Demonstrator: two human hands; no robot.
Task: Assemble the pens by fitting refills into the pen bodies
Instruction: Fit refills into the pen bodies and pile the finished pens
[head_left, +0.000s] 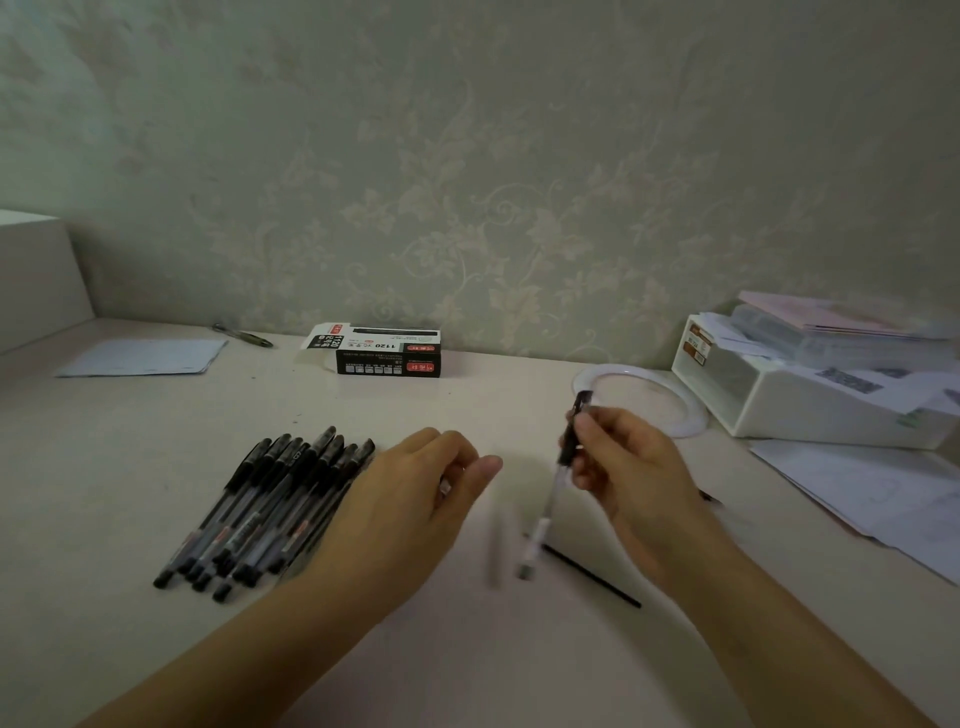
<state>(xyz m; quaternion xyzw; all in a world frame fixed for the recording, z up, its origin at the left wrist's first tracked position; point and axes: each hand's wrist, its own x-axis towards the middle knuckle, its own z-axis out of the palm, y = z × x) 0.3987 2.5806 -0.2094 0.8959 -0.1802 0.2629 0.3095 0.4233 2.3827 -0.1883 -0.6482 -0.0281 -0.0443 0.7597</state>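
While the pale desk (130, 467) carries a white storage box (779, 405) at the far right and a black pen carton (387, 353) by the wall, a row of capped black pens (270, 509) lies left of the person's arms. The right hand (628, 467) pinches a pen body (563, 467) near its dark cap end — the clear barrel hangs tilted below the fingers. The left hand (421, 499) hovers loosely curled, holding nothing I can make out. A black refill (592, 574) lies on the desk — just under the held pen's lower end.
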